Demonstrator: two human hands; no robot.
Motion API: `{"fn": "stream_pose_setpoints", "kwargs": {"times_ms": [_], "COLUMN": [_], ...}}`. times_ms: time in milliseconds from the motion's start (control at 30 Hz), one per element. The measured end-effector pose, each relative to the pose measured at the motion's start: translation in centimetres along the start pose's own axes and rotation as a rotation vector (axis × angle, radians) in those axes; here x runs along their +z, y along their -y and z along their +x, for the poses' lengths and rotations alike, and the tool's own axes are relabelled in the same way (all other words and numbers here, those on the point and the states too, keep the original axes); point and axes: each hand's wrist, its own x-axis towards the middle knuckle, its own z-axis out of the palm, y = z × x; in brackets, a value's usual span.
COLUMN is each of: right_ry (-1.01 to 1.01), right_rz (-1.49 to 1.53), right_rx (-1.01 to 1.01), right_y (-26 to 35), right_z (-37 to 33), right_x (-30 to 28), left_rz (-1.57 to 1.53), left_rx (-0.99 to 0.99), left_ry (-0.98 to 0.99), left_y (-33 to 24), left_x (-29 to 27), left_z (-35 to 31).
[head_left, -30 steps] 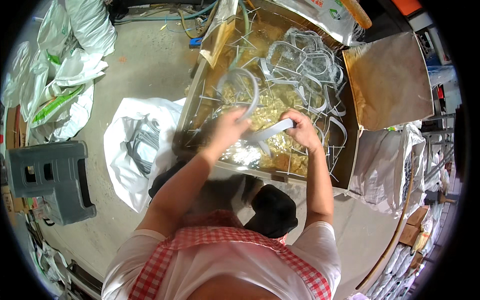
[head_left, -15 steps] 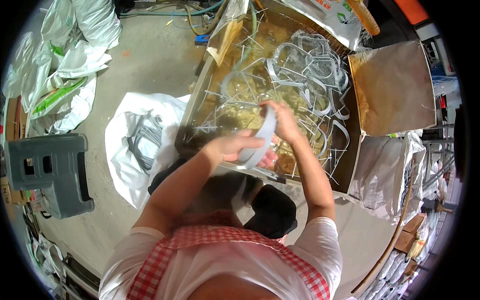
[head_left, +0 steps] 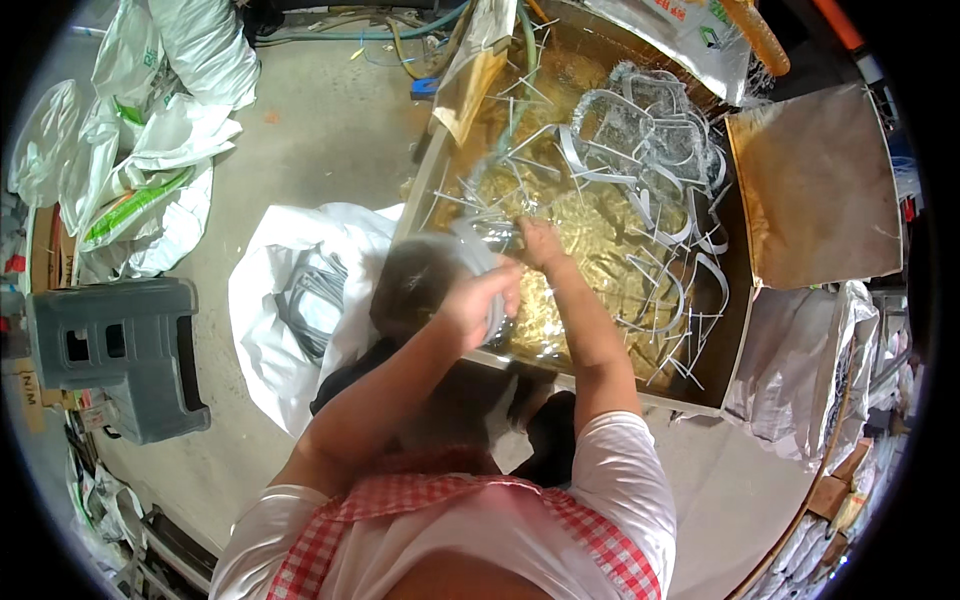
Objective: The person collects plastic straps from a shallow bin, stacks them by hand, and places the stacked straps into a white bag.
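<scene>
My left hand (head_left: pixel 482 302) is closed around a pale grey curved plastic band (head_left: pixel 494 318), whose upper part is smeared by motion. It hangs over the near left part of a water-filled tank (head_left: pixel 738 350). My right hand (head_left: pixel 541 244) is just right of the band, low over the water, with its fingers curled inward. Whatever is between those fingertips is blurred. More curved grey bands (head_left: pixel 712 275) and thin white sticks lie in the water, mostly toward the right. Bubbles churn around several bands at the far side.
Left of the tank stands a white sack (head_left: pixel 262 325) holding grey strips. A dark grey plastic stool (head_left: pixel 150 350) and white bags (head_left: pixel 205 60) are farther left. A square brown-stained panel (head_left: pixel 815 190) leans off the tank's right edge. A green hose (head_left: pixel 527 60) dips into the water.
My left hand has swung the band leftward, off the tank's near middle. The right hand has moved slightly down, apart from the band's top edge. The whole view has shifted a little.
</scene>
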Motion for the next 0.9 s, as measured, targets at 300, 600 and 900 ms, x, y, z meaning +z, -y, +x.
{"fn": "stream_pose_setpoints", "kwargs": {"times_ms": [300, 600, 900], "right_ry": [0.228, 0.26, 0.125], "right_rz": [0.438, 1.222, 1.939], "right_rx": [0.002, 0.118, 0.642], "right_y": [-2.3, -3.0, -8.4], "right_z": [-8.2, -10.7, -9.0], "right_x": [-9.7, -12.2, -2.3], "left_rz": [0.794, 0.972, 0.637], "left_rx": [0.489, -0.282, -0.269], "left_ry": [-0.007, 0.128, 0.521], "left_y": [2.5, 2.2, 0.4], "left_x": [-1.4, -0.7, 1.8], "left_z": [1.9, 1.4, -1.1]}}
